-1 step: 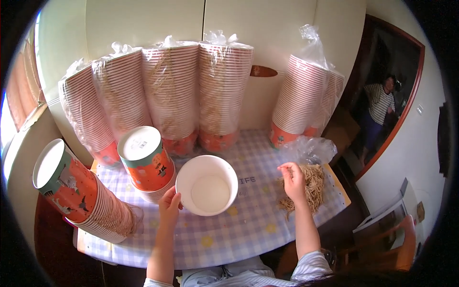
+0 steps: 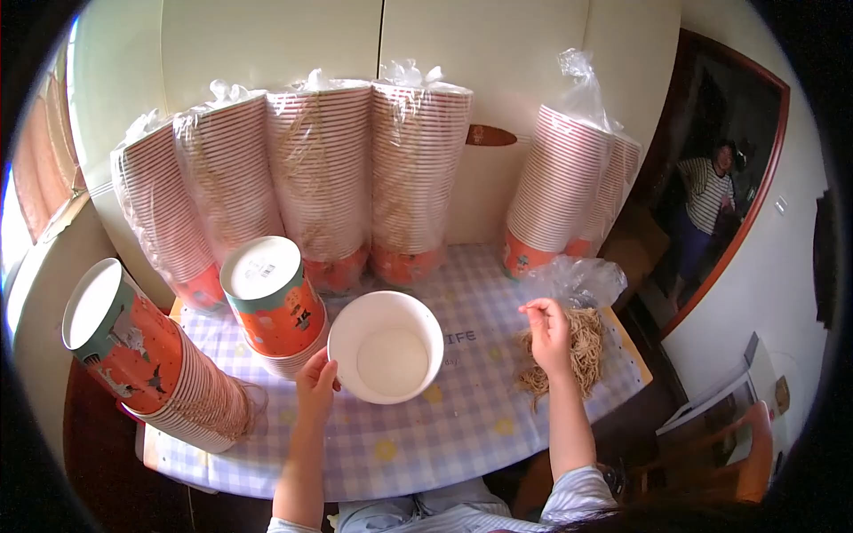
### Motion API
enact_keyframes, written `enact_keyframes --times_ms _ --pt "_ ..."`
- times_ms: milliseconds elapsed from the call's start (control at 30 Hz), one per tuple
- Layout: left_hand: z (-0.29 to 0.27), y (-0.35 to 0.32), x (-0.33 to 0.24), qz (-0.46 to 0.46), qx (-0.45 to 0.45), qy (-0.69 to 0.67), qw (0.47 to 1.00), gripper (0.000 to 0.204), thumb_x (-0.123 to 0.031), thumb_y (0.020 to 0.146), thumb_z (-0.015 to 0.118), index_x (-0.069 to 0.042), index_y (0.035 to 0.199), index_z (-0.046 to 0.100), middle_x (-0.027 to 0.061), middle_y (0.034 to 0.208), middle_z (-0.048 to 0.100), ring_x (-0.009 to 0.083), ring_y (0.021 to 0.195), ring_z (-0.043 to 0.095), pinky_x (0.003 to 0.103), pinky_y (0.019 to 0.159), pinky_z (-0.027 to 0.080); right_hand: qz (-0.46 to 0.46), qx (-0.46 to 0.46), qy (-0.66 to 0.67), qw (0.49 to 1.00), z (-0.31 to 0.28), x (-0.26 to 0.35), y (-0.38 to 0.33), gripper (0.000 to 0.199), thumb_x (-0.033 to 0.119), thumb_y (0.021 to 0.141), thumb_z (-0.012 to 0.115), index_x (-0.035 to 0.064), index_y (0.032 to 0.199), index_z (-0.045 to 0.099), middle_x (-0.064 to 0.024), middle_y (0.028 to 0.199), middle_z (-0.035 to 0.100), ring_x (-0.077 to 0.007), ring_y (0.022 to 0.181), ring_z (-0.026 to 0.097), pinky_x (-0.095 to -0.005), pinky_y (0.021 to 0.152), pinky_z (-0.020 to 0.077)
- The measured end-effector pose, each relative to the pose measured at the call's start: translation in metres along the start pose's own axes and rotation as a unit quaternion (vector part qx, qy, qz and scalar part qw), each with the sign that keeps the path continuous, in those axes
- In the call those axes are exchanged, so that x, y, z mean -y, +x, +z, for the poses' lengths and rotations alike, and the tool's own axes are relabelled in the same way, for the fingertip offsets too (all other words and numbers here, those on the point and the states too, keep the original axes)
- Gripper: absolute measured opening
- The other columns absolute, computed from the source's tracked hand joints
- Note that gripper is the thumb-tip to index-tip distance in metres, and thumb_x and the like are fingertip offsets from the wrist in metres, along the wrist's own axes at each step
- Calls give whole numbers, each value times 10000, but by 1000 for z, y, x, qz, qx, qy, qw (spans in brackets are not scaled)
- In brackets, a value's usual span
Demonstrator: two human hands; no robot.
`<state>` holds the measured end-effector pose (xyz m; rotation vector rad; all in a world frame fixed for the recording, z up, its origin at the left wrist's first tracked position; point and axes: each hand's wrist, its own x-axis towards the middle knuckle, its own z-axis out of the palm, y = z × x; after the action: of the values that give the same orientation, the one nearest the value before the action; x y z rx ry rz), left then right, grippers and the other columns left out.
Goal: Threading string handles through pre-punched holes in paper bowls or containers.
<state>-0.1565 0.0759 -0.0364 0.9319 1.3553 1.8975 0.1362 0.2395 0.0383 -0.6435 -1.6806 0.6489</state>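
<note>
Two hands are busy: your left hand (image 2: 316, 382) holds the rim of the empty white paper bowl (image 2: 386, 346), while your right hand (image 2: 548, 333) pinches thin strings from the tan bundle (image 2: 582, 351) under it. Probably the bowl is light and crushable, so grip it gently at the rim. The bundle's far part is hidden by a clear bag (image 2: 573, 280).

An open paper bowl (image 2: 386, 346) is sitting near the middle of the table (image 2: 462, 435), with the left hand (image 2: 315, 384) touching its left rim and an upturned stack of bowls (image 2: 274, 302) standing just to its left. Further left another bowl stack (image 2: 147, 360) is lying tilted, while bagged stacks (image 2: 320, 173) are lining the wall behind. The right hand (image 2: 547, 333) is resting on a pile of strings (image 2: 573, 355) at the right, before a plastic bag (image 2: 573, 280).
</note>
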Motion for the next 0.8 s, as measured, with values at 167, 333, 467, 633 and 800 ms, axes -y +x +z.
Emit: enact_keyframes --times_ms 167,333,467,633,800 --pt "-2 -3 -5 -8 -4 14 1000 260 -94 846 468 -2 1073 556 -19 723 570 22 534 455 164 464 361 -19 16 206 978 13 75 20 72 78 879 462 20 920 476 -43 823 534 -62 631 449 -187 620 388" --pt "-14 -2 1 33 -21 11 999 243 -61 819 472 12 1023 582 -14 715 577 21 534 462 162 474 368 -72 41 141 986 36 90 19 22 27 831 517 17 850 510 18 765 468 -20 611 388 -156 536 321" --pt "-16 -2 -10 33 -33 -26 999 229 -40 795 478 30 975 599 -3 745 587 37 574 497 166 494 378 65 127 165 976 62 24 4 54 85 838 542 34 854 543 67 695 481 -4 597 394 -157 529 333" --pt "-13 0 -20 -7 9 44 999 222 -60 791 497 45 957 601 6 744 585 54 591 508 191 499 387 210 159 236 935 80 -32 -24 81 115 813 574 37 835 580 62 736 525 -4 658 435 -161 586 368" --pt "-17 22 -30 -38 73 205 975 174 -93 791 514 40 850 609 3 626 558 43 553 484 219 464 370 200 165 229 938 85 -51 -34 74 121 809 575 51 832 584 74 725 514 -3 644 432 -159 577 362"
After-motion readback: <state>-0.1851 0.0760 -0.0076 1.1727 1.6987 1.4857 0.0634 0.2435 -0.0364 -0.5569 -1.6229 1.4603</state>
